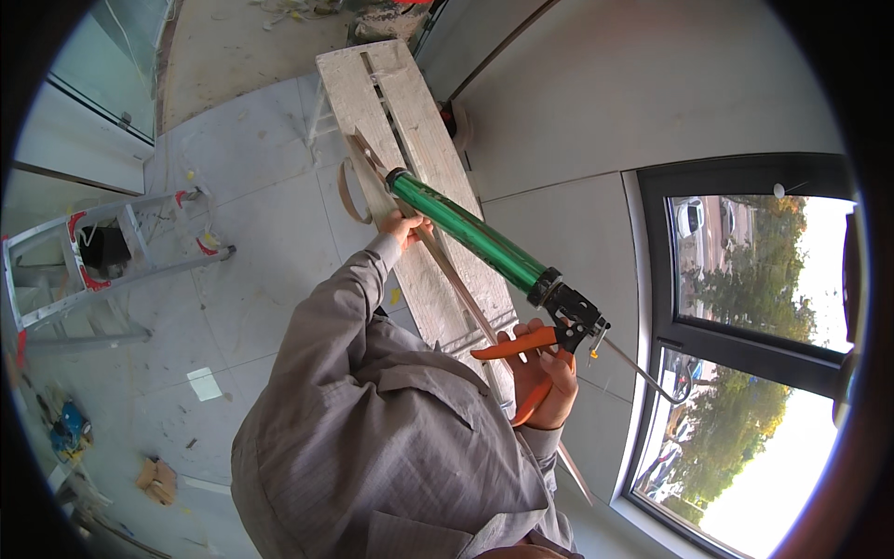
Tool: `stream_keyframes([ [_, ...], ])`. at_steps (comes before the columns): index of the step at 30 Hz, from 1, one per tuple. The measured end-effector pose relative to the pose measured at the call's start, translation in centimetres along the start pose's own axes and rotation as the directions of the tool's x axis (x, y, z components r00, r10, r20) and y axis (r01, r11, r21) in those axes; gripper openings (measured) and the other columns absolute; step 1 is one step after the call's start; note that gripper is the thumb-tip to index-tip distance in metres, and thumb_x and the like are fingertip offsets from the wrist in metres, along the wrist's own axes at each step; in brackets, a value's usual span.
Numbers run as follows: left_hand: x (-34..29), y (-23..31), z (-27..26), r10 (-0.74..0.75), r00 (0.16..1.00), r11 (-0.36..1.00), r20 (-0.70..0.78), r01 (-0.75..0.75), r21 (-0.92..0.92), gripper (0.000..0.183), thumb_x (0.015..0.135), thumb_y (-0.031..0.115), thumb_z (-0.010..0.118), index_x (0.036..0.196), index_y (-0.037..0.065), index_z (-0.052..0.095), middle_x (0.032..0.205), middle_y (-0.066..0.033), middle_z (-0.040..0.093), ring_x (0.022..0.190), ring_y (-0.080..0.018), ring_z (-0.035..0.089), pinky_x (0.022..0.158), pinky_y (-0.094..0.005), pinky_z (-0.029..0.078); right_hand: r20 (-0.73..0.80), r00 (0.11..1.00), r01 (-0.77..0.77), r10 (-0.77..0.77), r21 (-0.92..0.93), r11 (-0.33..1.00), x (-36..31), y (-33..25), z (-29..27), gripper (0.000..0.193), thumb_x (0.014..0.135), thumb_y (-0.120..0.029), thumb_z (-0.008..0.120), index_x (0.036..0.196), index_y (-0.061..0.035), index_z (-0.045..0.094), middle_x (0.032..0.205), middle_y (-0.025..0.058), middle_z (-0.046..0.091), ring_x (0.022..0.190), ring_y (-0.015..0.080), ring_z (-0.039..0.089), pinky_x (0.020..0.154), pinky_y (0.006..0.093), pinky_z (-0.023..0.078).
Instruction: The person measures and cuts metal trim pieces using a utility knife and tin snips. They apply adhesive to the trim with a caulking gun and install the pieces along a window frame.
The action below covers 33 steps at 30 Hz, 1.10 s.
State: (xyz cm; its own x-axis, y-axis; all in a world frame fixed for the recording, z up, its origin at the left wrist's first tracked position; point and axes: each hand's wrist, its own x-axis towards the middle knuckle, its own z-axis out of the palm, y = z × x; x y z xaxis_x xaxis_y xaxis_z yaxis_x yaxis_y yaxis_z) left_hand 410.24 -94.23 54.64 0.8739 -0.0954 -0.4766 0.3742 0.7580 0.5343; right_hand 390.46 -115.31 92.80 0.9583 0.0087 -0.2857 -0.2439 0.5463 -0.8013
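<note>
A caulking gun (466, 228) with a green barrel and orange handles lies slantwise in front of me, its nozzle end toward the far left. My right hand (548, 377) is wrapped round the orange handles at its rear. From the back of the gun a thin metal rod (643, 373) with a hooked end sticks out toward the window. Under the barrel, my left hand (407, 229) has its fingers closed on a long, thin strip (449, 267). That strip runs below the gun, past my right hand. Part of the left hand's grip is hidden by the barrel.
A stained plank bench (349, 70) stands beneath the gun, against the panelled wall (559, 121). To the left, an aluminium stepladder (140, 265) rests on the tiled floor. A blue tool (70, 430) and brown cardboard (156, 480) lie lower left. A dark-framed window (745, 349) is at right.
</note>
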Motion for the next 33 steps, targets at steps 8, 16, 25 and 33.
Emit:
stream_keyframes([
  [8,5.5,-1.5,-3.4,0.025,0.998,1.0,-0.057,-0.026,-0.016,0.035,0.084,-0.01,0.065,0.117,0.002,0.062,0.109,-0.0144,0.069,0.096,-0.0305,0.072,0.08,-0.0481,0.064,-0.099,0.995,0.028,-0.03,-0.018,0.999,0.5,0.2,-2.4,0.069,0.08,0.002,0.056,0.147,-0.0095,0.046,0.127,0.0197,0.063,0.12,0.0378,0.062,0.106,0.0657,0.05],
  [16,7.0,-2.0,-5.0,0.072,0.996,0.996,0.06,-0.076,0.054,0.035,0.086,-0.012,0.064,0.119,0.001,0.062,0.111,-0.0148,0.071,0.101,-0.0316,0.072,0.085,-0.047,0.062,-0.114,0.992,0.038,-0.048,-0.089,0.995,0.6,0.5,-3.3,0.062,0.082,-0.005,0.056,0.144,-0.0043,0.048,0.121,0.0191,0.061,0.113,0.0352,0.062,0.1,0.0562,0.053],
  [25,7.7,-1.8,-6.2,0.041,0.997,0.999,0.065,-0.042,0.005,0.035,0.086,-0.011,0.063,0.118,0.003,0.063,0.116,-0.0142,0.07,0.107,-0.0306,0.07,0.089,-0.0466,0.061,-0.089,0.993,0.064,-0.075,-0.117,0.991,0.5,0.6,-3.1,0.068,0.082,-0.003,0.057,0.148,-0.0063,0.044,0.12,0.0192,0.063,0.108,0.0358,0.064,0.097,0.054,0.051],
  [33,7.5,-0.7,-8.4,0.028,0.927,0.937,0.373,0.106,-0.333,0.04,0.082,-0.008,0.062,0.118,0.009,0.059,0.122,-0.0115,0.068,0.115,-0.0305,0.065,0.106,-0.0541,0.049,-0.136,0.99,0.046,-0.044,0.007,0.999,0.3,0.8,-3.9,0.071,0.077,0.001,0.058,0.146,-0.009,0.047,0.121,0.0189,0.063,0.113,0.0361,0.063,0.102,0.0598,0.051],
])
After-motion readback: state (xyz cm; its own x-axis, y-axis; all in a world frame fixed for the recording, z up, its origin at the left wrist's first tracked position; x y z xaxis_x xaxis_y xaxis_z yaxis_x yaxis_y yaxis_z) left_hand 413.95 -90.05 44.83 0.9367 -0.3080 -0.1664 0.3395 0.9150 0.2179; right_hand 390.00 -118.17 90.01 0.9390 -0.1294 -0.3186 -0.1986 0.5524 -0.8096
